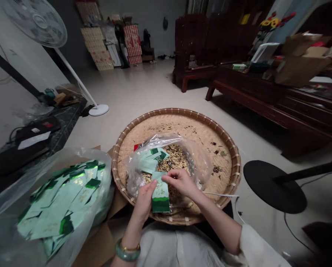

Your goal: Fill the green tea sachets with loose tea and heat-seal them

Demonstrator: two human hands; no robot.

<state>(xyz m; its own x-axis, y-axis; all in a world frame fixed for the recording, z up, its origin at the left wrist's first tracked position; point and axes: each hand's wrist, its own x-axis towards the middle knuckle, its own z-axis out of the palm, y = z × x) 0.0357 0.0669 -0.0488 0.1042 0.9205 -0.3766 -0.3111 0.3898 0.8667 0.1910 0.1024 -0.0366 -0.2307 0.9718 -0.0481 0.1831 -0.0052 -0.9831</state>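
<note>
My left hand (143, 200) holds a small pale-green packet (160, 191) with a dark-green band at its lower end, the thumb on its front. At the packet's upper right corner, the fingers of my right hand (182, 181) are pinched together on the edge. Beneath both hands is an open clear plastic bag (203, 165) containing loose dried tea-like bits (175, 154). Several similar green packets (148, 163) lie on top of these bits at the left. The bag sits in a round woven bamboo tray (236, 159), where dark scraps (216, 169) are scattered.
At my left, a large plastic bag (100, 215) bulges with many green packets (68, 196) over a cardboard box (92, 246). A white standing fan (99, 109) is at the far left. A black round base (274, 187) and dark wooden furniture (246, 92) are on the right.
</note>
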